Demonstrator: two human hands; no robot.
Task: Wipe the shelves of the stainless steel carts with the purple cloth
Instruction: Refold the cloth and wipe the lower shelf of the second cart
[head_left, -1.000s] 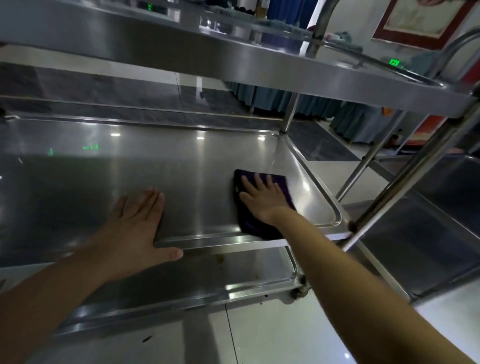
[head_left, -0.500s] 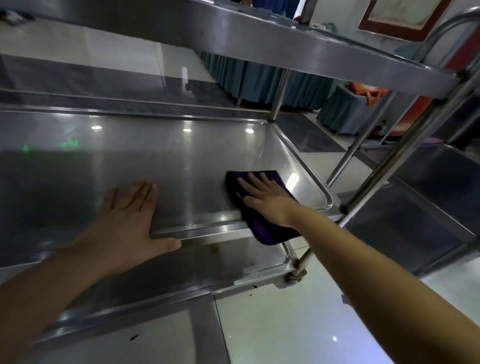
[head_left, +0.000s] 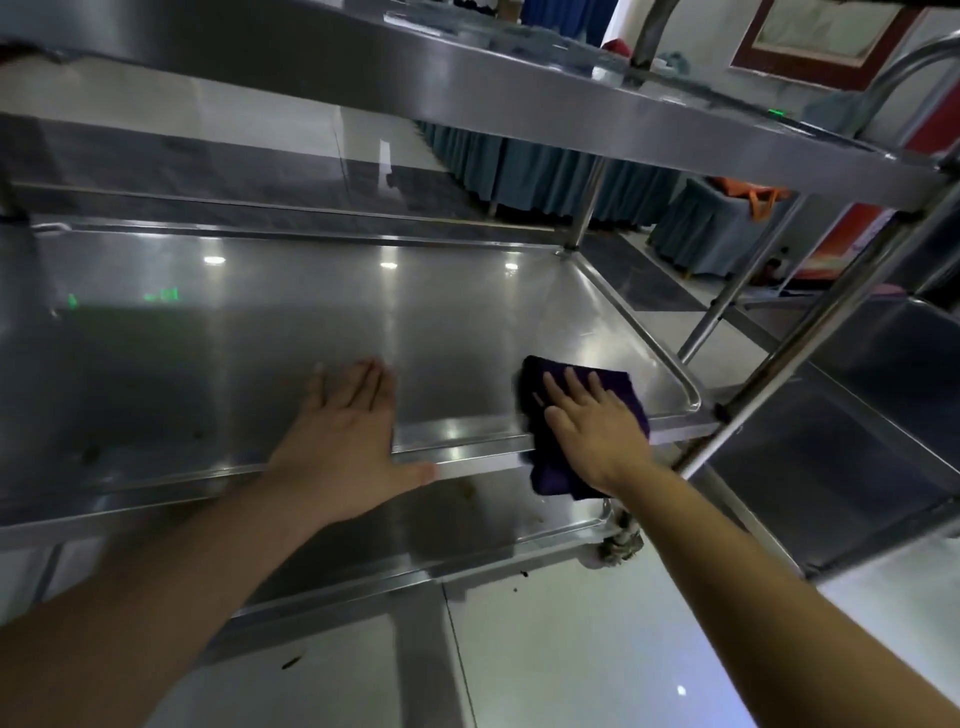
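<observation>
Head view: right hand (head_left: 597, 431) presses flat, fingers straight, on cloth (head_left: 553, 467) overhanging middle shelf (head_left: 311, 338) front lip, left hand (head_left: 343, 441) flat, empty; risk: cloth may slip off the edge.

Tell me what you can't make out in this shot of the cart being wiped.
Head view only:
- Top shelf surface: seen from below, so hidden.
- Purple cloth middle: covered by the right hand.
- Middle shelf left end: cut off by the frame edge.
- Bottom shelf: mostly hidden under the middle shelf and left hand.
</observation>
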